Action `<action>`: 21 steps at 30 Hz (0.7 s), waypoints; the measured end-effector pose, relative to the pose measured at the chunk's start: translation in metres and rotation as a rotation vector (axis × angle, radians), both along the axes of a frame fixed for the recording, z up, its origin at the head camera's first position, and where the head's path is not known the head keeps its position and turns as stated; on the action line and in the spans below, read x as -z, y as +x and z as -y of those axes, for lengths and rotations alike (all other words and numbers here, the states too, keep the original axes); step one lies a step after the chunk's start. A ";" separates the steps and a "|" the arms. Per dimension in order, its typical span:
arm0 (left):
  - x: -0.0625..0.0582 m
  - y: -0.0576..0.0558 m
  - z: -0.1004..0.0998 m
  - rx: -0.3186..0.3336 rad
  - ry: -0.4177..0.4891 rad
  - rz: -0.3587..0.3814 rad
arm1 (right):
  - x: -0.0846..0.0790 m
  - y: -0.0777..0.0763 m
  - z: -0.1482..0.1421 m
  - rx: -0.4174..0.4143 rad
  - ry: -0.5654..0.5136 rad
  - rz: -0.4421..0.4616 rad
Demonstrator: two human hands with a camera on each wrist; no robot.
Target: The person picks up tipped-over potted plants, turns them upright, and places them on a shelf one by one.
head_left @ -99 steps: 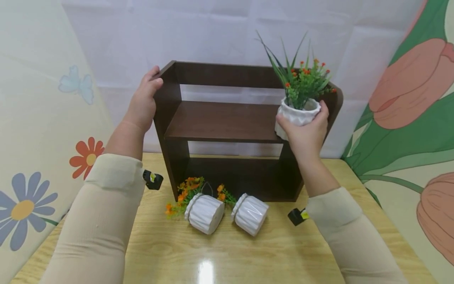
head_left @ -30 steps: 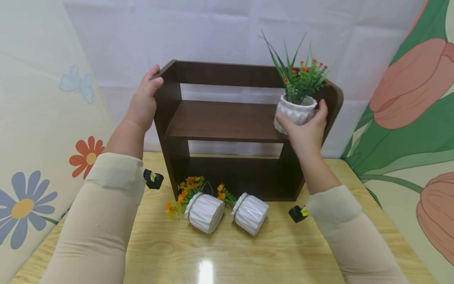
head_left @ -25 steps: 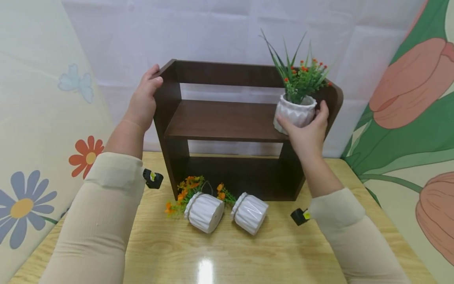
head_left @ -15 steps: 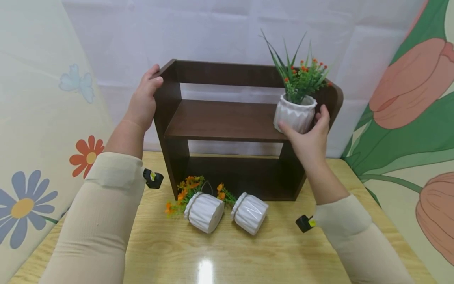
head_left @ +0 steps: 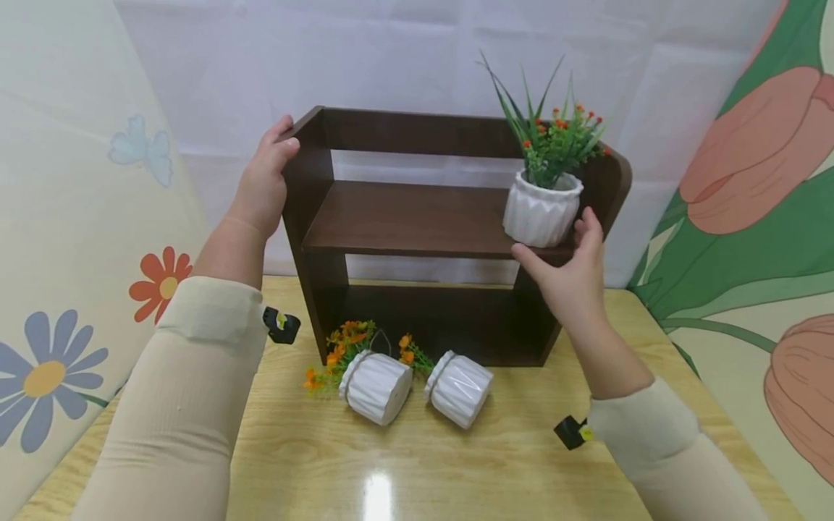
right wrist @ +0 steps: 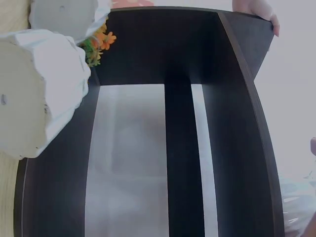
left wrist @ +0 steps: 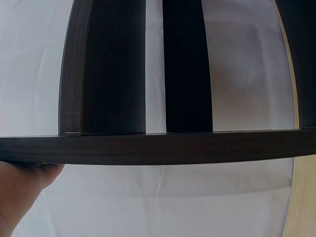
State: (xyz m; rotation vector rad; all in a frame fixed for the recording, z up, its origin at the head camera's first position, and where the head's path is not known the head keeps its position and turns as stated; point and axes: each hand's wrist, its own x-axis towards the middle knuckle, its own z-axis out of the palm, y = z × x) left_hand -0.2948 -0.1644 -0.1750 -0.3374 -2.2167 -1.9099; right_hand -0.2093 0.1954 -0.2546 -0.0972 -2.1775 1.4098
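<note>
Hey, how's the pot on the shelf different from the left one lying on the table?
The shelf pot stands upright, while the left table pot lies on its side. In the head view, the shelf pot shows its open mouth, the left table pot its underside. The shelf pot holds long grassy blades and small red-orange flowers; the left table pot has bigger orange blooms at its mouth. Both are white with ridged sides.

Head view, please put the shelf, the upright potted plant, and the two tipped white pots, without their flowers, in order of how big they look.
Largest to smallest:
1. Dark brown shelf
2. Upright potted plant, leaves included
3. Left tipped pot and right tipped pot: too alike to rank
</note>
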 end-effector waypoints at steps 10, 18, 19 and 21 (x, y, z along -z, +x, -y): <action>0.000 -0.001 0.000 -0.007 -0.007 0.003 | 0.011 0.013 0.002 -0.069 0.094 0.009; -0.001 -0.001 -0.002 -0.010 -0.018 0.015 | 0.025 0.020 0.004 -0.086 0.171 0.029; -0.001 -0.001 -0.002 -0.010 -0.018 0.017 | 0.027 0.021 0.004 -0.090 0.177 0.034; -0.001 -0.001 -0.002 -0.011 -0.022 0.019 | 0.030 0.023 0.005 -0.100 0.184 0.044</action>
